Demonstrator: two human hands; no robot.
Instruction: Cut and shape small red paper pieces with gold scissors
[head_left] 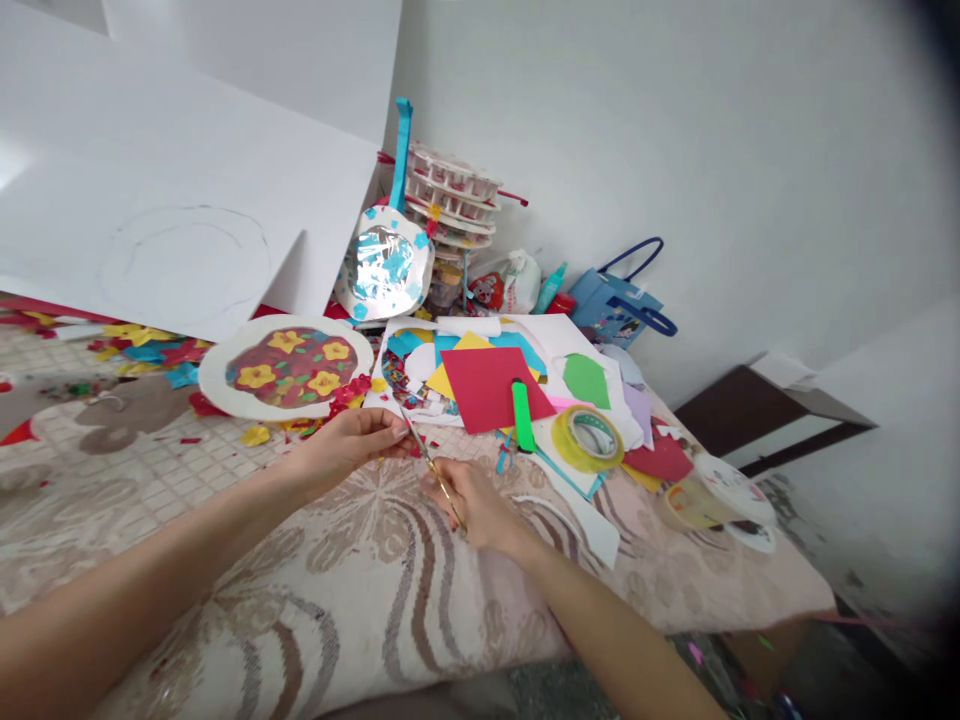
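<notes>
My right hand is closed around the gold handles of a pair of scissors. Their blades point up and left, reaching my left hand. The fingers of my left hand are pinched together near the blade tips, and a small red bit shows at the fingertips, too small to name surely. Just beyond that hand lie crumpled red paper pieces and an oval white-rimmed panel with yellow paper flowers. A red paper sheet lies past my right hand, with a green cutter on it.
A yellow tape roll and a lidded plastic tub stand to the right. Behind are a mirror-like disc with a blue handle, stacked white tiers and a blue bag. A large white board leans at left.
</notes>
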